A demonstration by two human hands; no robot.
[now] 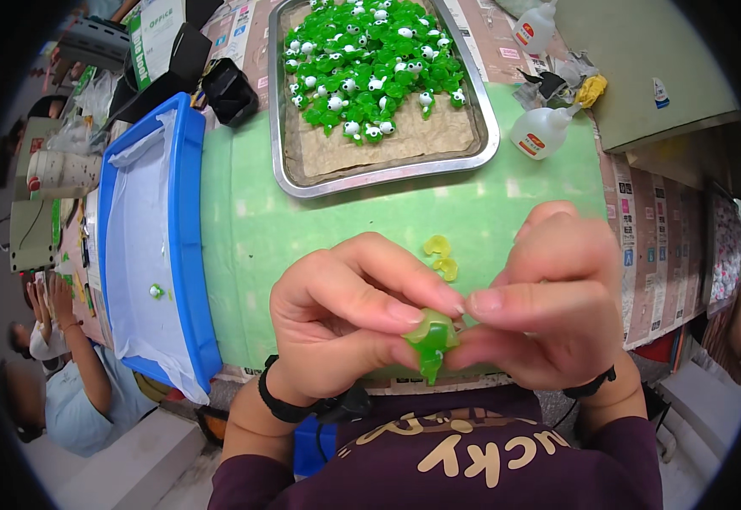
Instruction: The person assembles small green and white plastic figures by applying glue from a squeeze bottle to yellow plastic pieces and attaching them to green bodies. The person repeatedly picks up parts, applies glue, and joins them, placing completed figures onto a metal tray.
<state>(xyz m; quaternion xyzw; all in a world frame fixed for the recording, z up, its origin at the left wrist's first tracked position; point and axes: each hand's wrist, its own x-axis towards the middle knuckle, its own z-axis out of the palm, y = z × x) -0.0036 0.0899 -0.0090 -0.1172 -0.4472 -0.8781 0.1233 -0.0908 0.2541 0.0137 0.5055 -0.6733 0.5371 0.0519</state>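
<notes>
green mat (251, 246) bare; tray (296, 183) blocks beyond.

The small translucent green plastic piece (430, 342) pinched between the left hand (345, 319) and right hand (549, 297) looks glossy and smooth, as do the two small translucent yellow plastic bits (442, 258) lying just beyond on the matt, faintly textured green cutting mat (251, 229). Farther off, the shiny rectangular metal tray (385, 175) is lined with rough, matt brown paper (387, 140) under a heap of glossy green and white plastic pieces (366, 59). On the left stands the smooth blue plastic bin (185, 238) lined with thin white sheeting (132, 246); on the far right lies a semi-clear white plastic squeeze bottle (540, 132).
</notes>
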